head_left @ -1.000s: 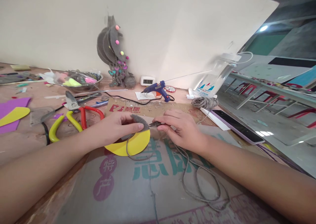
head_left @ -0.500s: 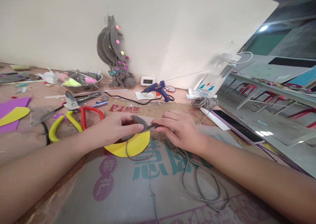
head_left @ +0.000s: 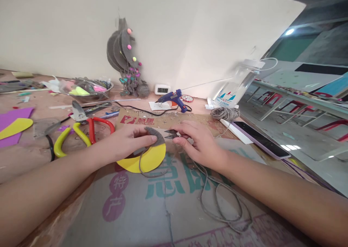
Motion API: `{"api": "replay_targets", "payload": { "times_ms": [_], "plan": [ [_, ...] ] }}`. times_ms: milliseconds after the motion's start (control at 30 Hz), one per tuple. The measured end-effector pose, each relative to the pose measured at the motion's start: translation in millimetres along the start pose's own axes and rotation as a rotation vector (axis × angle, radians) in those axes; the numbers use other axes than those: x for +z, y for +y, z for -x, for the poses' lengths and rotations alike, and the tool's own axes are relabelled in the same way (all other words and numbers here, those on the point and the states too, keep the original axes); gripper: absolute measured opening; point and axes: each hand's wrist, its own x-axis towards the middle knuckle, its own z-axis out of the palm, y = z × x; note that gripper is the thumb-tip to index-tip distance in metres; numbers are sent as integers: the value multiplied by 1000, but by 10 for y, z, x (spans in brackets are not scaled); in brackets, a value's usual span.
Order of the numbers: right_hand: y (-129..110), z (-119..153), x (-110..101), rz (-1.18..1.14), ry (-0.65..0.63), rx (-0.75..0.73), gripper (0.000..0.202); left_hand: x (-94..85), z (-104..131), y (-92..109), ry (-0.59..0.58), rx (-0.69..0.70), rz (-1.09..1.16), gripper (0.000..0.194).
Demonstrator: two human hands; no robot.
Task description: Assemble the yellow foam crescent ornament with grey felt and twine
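Observation:
My left hand (head_left: 136,140) is closed on a yellow crescent-shaped piece (head_left: 152,158), thumb on top. Its upper end is covered with grey cord (head_left: 156,134) laid in close rows. Below the thumb a loose strand hangs in a curve over the yellow part. My right hand (head_left: 199,141) grips small dark thread snips (head_left: 171,134), whose blades stand apart and point left, a short gap from the wrapped end. Loose loops of grey cord (head_left: 217,210) lie below my right wrist on the printed sheet.
Red and yellow handled snips (head_left: 92,125) lie left of my hands. Behind stand a blue glue gun (head_left: 174,97), a small clock (head_left: 162,89) and a bowl of scraps (head_left: 107,87). At right are a clear bottle (head_left: 236,83), a cord coil (head_left: 225,112) and a phone (head_left: 261,138).
My right hand has drawn the snips slightly away from the wrapped end, and their blades now show apart. My left hand keeps its hold on the yellow piece.

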Motion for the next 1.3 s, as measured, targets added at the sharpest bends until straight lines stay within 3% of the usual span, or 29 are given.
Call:
{"api": "replay_targets", "payload": {
  "times_ms": [133,267,400,633,933,1100,1167,1300],
  "plan": [
    [-95,-32,83,-255,-84,301,36,4,-22,-27,-55,85,-89,26],
    [-149,-94,156,-463,-197,407,25,14,-33,-26,-32,159,-210,29],
    [-145,-109,147,-527,-199,394,23,22,-32,-15,-16,170,-236,28],
    [-96,-93,118,-525,-63,422,26,16,-23,-43,-37,109,-198,30],
    [-138,-109,148,-583,-156,403,24,24,-43,-32,-76,174,-229,31],
    [-101,-103,127,-564,-91,445,25,21,-25,-39,-52,103,-182,29],
    [-65,-93,111,-508,-63,402,23,20,-11,-28,-49,75,-139,29],
    [27,-53,62,-353,-25,170,29,16,9,0,-39,65,-91,25]
  ]
}}
